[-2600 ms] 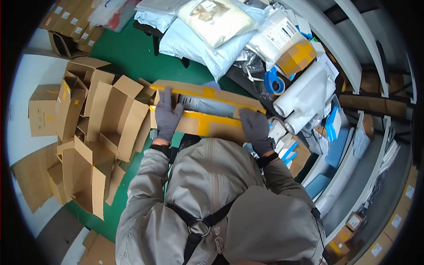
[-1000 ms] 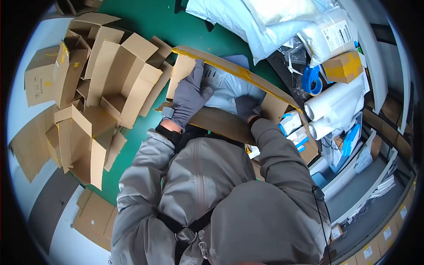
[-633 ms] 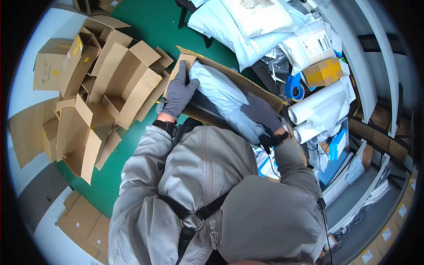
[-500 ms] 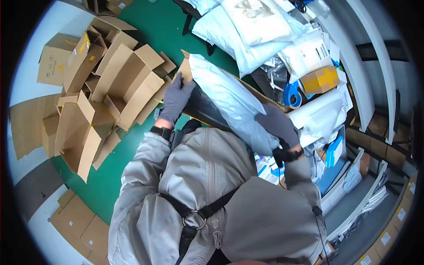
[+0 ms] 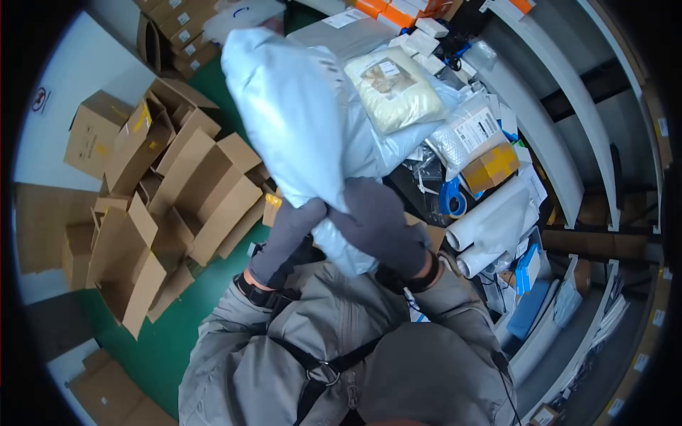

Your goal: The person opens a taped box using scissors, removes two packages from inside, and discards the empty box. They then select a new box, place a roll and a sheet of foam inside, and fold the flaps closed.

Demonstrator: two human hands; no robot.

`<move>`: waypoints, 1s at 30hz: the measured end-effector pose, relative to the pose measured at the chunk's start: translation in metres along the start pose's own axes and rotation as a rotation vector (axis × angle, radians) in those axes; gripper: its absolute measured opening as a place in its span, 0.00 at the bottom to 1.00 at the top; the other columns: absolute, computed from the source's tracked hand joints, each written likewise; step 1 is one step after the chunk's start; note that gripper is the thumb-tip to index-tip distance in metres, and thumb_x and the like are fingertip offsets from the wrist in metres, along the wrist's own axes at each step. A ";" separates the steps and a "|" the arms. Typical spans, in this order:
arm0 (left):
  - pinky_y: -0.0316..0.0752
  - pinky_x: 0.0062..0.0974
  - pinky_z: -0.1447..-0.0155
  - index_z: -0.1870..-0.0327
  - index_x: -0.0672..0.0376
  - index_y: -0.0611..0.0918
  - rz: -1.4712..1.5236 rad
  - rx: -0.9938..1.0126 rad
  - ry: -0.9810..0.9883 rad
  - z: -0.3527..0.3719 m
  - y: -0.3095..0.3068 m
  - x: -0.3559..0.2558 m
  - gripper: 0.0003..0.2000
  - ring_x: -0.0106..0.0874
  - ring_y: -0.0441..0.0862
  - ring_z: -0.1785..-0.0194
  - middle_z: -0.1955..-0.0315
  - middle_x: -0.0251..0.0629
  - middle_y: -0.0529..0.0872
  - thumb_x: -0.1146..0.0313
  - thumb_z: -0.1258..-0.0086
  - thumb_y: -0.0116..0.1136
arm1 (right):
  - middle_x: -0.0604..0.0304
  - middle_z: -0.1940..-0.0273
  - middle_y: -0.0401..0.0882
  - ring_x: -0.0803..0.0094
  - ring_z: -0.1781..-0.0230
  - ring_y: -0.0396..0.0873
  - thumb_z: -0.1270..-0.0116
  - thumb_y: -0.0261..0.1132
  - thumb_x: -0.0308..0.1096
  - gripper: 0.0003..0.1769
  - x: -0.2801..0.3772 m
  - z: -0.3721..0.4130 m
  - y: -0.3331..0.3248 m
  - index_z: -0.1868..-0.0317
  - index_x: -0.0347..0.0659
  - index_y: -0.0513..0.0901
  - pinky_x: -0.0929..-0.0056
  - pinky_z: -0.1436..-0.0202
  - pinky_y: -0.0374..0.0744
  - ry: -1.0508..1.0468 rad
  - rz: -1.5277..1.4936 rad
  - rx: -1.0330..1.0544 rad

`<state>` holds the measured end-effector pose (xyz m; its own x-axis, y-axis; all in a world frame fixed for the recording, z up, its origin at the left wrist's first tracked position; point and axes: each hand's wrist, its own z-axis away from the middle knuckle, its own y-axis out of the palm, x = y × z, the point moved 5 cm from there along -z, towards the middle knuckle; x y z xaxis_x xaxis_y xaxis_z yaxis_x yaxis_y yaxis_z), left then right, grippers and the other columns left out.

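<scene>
A large pale blue plastic bag (image 5: 288,117) rises up from between my two gloved hands, its narrow lower end hanging below them. My left hand (image 5: 290,238), in a dark grey glove, is closed round the left side of the bag's lower part. On the other side my right hand (image 5: 376,224) grips the same part, its fingers wrapped over the plastic. Partly hidden beneath and behind the hands is an open cardboard box (image 5: 433,231). Just beyond the bag lies a clear packet with cream-coloured contents (image 5: 401,103).
Open empty cartons (image 5: 206,195) are piled on the green floor (image 5: 167,334) at left. At right are a white labelled parcel (image 5: 469,135), a yellow-taped box (image 5: 490,169), a blue tape roll (image 5: 452,199) and white rolls (image 5: 490,224). Shelving (image 5: 597,128) curves along the far right.
The bag has been lifted from the cardboard box and swung upward and away from my body. Both hands have come together round its lower part. The view has shifted slightly.
</scene>
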<state>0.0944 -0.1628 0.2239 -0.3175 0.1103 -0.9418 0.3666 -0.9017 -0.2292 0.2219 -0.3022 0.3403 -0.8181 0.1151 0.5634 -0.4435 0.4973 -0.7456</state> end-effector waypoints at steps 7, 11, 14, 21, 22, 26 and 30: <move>0.83 0.33 0.37 0.33 0.66 0.83 0.991 -0.073 -0.324 -0.048 -0.044 0.048 0.22 0.32 0.88 0.45 0.46 0.42 0.91 0.62 0.22 0.67 | 0.41 0.48 0.87 0.50 0.48 0.87 0.29 0.68 0.32 0.29 -0.009 -0.040 0.032 0.29 0.32 0.79 0.57 0.43 0.83 0.144 -0.313 0.222; 0.85 0.35 0.36 0.33 0.66 0.82 0.631 0.029 -0.118 -0.086 -0.061 0.092 0.22 0.34 0.89 0.43 0.44 0.44 0.90 0.63 0.22 0.66 | 0.44 0.34 0.86 0.61 0.35 0.86 0.25 0.59 0.24 0.29 -0.055 0.003 0.039 0.24 0.30 0.76 0.65 0.31 0.81 0.450 -0.751 -0.047; 0.84 0.37 0.34 0.31 0.65 0.81 0.992 0.098 -0.220 -0.116 -0.081 0.048 0.22 0.36 0.89 0.42 0.42 0.44 0.89 0.63 0.21 0.64 | 0.48 0.37 0.88 0.61 0.37 0.87 0.22 0.55 0.21 0.26 -0.069 0.046 0.029 0.26 0.31 0.78 0.64 0.32 0.82 0.561 -0.709 -0.352; 0.77 0.37 0.24 0.24 0.65 0.76 1.278 0.315 -0.046 -0.270 -0.093 -0.033 0.24 0.40 0.83 0.31 0.32 0.45 0.84 0.60 0.13 0.52 | 0.53 0.41 0.90 0.68 0.42 0.87 0.18 0.56 0.23 0.21 -0.053 0.105 0.041 0.29 0.32 0.83 0.68 0.33 0.82 0.977 -0.572 -0.605; 0.74 0.37 0.22 0.23 0.66 0.74 1.263 0.388 0.032 -0.290 -0.090 -0.056 0.25 0.40 0.82 0.30 0.30 0.45 0.83 0.59 0.12 0.52 | 0.54 0.41 0.90 0.69 0.43 0.87 0.18 0.57 0.23 0.20 -0.047 0.105 0.045 0.30 0.33 0.83 0.69 0.34 0.82 0.991 -0.534 -0.576; 0.78 0.39 0.27 0.25 0.64 0.77 1.322 0.505 0.129 -0.390 -0.068 -0.092 0.25 0.43 0.84 0.33 0.31 0.42 0.85 0.55 0.13 0.54 | 0.56 0.42 0.90 0.71 0.44 0.87 0.19 0.60 0.24 0.18 -0.034 0.112 0.067 0.33 0.34 0.86 0.71 0.35 0.82 1.047 -0.490 -0.551; 0.82 0.37 0.36 0.29 0.60 0.82 -0.535 0.186 0.325 -0.437 -0.059 -0.031 0.22 0.38 0.89 0.41 0.41 0.40 0.91 0.58 0.15 0.57 | 0.54 0.44 0.91 0.68 0.43 0.87 0.20 0.64 0.25 0.18 -0.040 0.137 0.088 0.34 0.35 0.87 0.70 0.34 0.82 1.130 -0.550 -0.586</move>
<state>0.4652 0.0696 0.1594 -0.1225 0.6586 -0.7425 0.0644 -0.7413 -0.6681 0.1650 -0.3807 0.2032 0.2717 0.2755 0.9221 -0.1616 0.9576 -0.2385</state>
